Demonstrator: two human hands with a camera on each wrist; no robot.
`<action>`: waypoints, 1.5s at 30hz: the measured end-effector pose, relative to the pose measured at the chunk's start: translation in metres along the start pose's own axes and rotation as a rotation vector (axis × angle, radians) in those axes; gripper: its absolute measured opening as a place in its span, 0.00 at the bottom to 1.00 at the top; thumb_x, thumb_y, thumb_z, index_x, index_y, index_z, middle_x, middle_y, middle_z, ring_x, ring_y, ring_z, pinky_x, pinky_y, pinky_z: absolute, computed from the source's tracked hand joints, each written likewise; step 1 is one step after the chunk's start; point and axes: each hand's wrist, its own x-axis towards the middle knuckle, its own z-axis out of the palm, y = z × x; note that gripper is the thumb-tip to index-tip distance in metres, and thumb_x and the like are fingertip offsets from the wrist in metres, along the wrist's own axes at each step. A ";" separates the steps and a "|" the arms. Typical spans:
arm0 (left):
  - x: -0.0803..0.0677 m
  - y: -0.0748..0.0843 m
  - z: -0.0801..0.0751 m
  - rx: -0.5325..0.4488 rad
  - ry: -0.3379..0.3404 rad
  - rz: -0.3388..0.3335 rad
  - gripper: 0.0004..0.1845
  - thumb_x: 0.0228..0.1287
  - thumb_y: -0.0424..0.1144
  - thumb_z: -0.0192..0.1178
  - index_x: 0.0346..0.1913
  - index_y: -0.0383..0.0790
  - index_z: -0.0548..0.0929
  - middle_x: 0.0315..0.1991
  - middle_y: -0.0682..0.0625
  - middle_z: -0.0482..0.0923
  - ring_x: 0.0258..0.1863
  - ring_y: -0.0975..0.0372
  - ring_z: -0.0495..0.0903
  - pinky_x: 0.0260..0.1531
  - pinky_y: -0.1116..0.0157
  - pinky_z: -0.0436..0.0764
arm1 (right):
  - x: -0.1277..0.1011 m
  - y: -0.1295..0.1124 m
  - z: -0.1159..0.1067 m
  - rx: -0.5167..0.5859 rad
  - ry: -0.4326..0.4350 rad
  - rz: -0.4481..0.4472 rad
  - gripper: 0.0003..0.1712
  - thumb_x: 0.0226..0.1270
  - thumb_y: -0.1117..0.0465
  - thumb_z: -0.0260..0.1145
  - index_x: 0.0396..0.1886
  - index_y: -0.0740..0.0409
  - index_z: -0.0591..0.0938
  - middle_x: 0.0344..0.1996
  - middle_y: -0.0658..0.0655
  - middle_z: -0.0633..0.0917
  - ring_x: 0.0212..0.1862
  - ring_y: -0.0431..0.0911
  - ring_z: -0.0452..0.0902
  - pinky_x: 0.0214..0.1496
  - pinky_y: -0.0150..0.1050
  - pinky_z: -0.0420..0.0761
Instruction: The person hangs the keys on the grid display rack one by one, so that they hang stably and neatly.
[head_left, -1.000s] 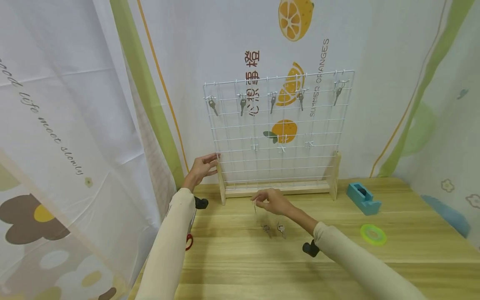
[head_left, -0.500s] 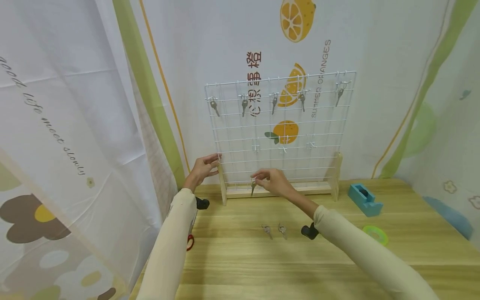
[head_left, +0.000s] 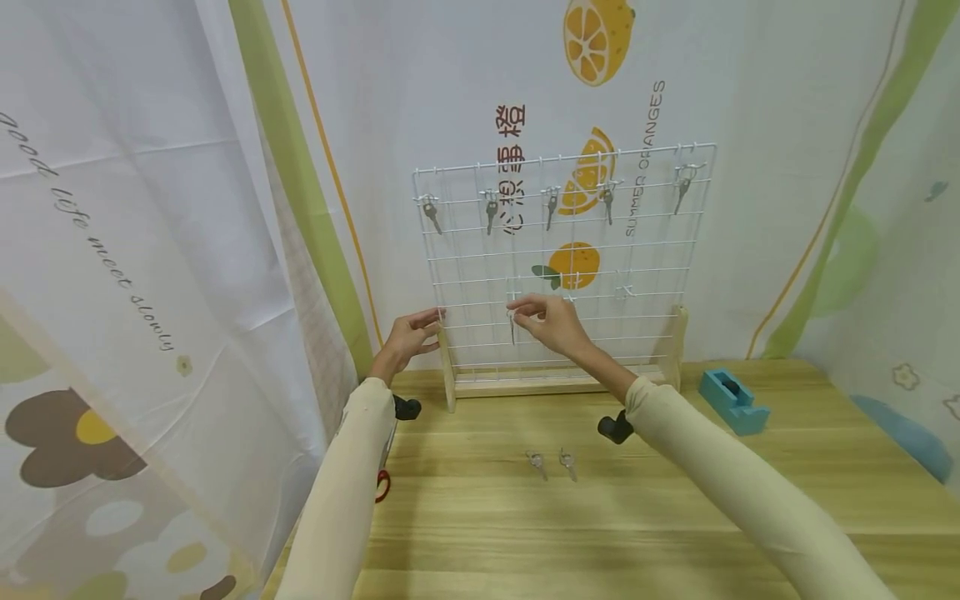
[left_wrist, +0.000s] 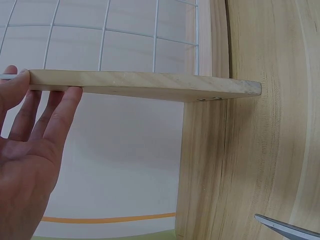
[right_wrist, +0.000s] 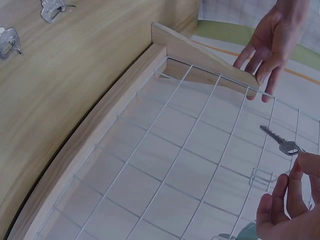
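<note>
My right hand [head_left: 553,323] pinches a key [right_wrist: 287,146] by the ring at its head, in front of the wire grid's lower half. The blade hangs down in the head view. Close to these fingers, an empty white hook [right_wrist: 261,177] is on the grid. With thumb and fingers on either side, my left hand [head_left: 408,337] grips the wooden side support [left_wrist: 145,82] of the rack. Several keys, including one at the far left [head_left: 431,215], hang from hooks along the grid's upper part. Two more keys [head_left: 537,461] lie on the table.
The rack's wooden base [head_left: 525,387] stands at the back of the table, close to the printed curtain. To its right sits a blue tape dispenser [head_left: 733,402]. Red-handled scissors [head_left: 383,486] lie beside my left forearm. Another empty hook [head_left: 626,290] is right of my right hand.
My right hand has risen with the key from low over the table to the grid's lower hooks. My left hand has stayed on the side support.
</note>
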 end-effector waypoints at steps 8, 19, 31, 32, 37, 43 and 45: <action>0.002 -0.002 0.002 0.003 -0.006 0.003 0.25 0.81 0.29 0.53 0.76 0.37 0.71 0.77 0.41 0.67 0.75 0.49 0.67 0.66 0.51 0.79 | 0.008 0.006 -0.003 -0.003 0.043 0.002 0.11 0.71 0.67 0.71 0.51 0.61 0.90 0.42 0.63 0.91 0.44 0.57 0.89 0.36 0.37 0.87; 0.004 -0.004 0.006 -0.005 -0.003 -0.006 0.25 0.80 0.29 0.54 0.76 0.37 0.71 0.76 0.40 0.67 0.75 0.49 0.67 0.65 0.52 0.80 | 0.016 0.013 0.003 -0.010 0.094 0.053 0.10 0.71 0.70 0.70 0.50 0.63 0.89 0.41 0.64 0.91 0.44 0.58 0.90 0.43 0.50 0.91; 0.006 -0.004 0.007 -0.004 -0.001 -0.006 0.25 0.80 0.29 0.54 0.77 0.37 0.70 0.76 0.41 0.67 0.74 0.50 0.68 0.65 0.52 0.80 | 0.021 0.021 0.004 -0.001 0.110 0.091 0.10 0.72 0.69 0.70 0.50 0.65 0.88 0.41 0.65 0.91 0.45 0.58 0.89 0.40 0.43 0.89; 0.005 -0.004 0.008 -0.004 0.000 -0.006 0.25 0.80 0.29 0.54 0.77 0.37 0.70 0.76 0.41 0.67 0.74 0.50 0.68 0.65 0.52 0.80 | 0.021 0.022 0.003 0.004 0.107 0.095 0.10 0.72 0.69 0.70 0.50 0.64 0.88 0.42 0.65 0.91 0.46 0.57 0.89 0.42 0.44 0.90; 0.004 -0.002 0.006 -0.001 -0.001 -0.011 0.26 0.80 0.29 0.54 0.77 0.37 0.70 0.77 0.41 0.67 0.75 0.50 0.68 0.65 0.52 0.80 | 0.019 0.020 0.000 0.023 0.099 0.097 0.12 0.70 0.68 0.72 0.52 0.63 0.88 0.43 0.64 0.90 0.46 0.57 0.89 0.49 0.50 0.90; 0.003 -0.001 0.000 0.006 0.001 -0.001 0.26 0.81 0.29 0.54 0.77 0.37 0.70 0.77 0.41 0.66 0.75 0.50 0.67 0.65 0.52 0.80 | 0.014 0.015 -0.004 0.042 0.077 0.064 0.13 0.70 0.68 0.73 0.52 0.63 0.87 0.44 0.64 0.90 0.46 0.57 0.88 0.50 0.49 0.90; 0.002 0.000 -0.001 0.009 0.003 -0.002 0.25 0.81 0.30 0.54 0.77 0.37 0.70 0.77 0.41 0.66 0.75 0.50 0.67 0.65 0.52 0.80 | 0.011 0.014 -0.005 0.040 0.068 0.057 0.13 0.69 0.68 0.73 0.52 0.64 0.87 0.44 0.64 0.90 0.46 0.57 0.89 0.49 0.49 0.90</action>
